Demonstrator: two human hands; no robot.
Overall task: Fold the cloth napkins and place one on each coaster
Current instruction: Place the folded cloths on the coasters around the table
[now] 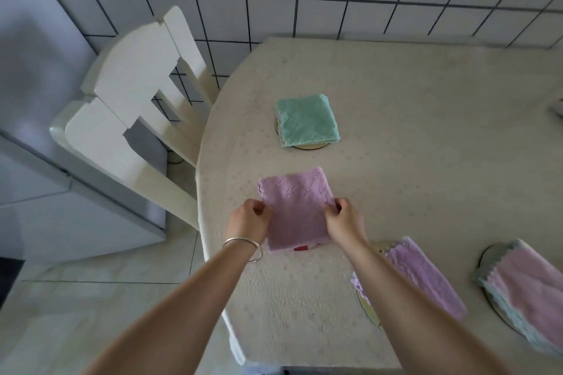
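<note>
A lilac cloth napkin (297,207), folded into a strip, lies on the table near its left edge. My left hand (249,219) pinches its left side and my right hand (345,221) pinches its right side. A small red tag shows at its near edge. Farther back, a folded green napkin (306,120) rests on a round coaster (307,147). At the right, a second folded lilac napkin (423,277) covers a coaster (367,307). A pink napkin with a pale green edge (530,292) lies on another coaster (490,253).
The table (426,85) carries a cream patterned cloth. A cream wooden chair (134,106) stands at its left side. White tiled wall runs behind. A pale cabinet (45,176) stands at the far left. A small object shows at the right frame edge (558,108).
</note>
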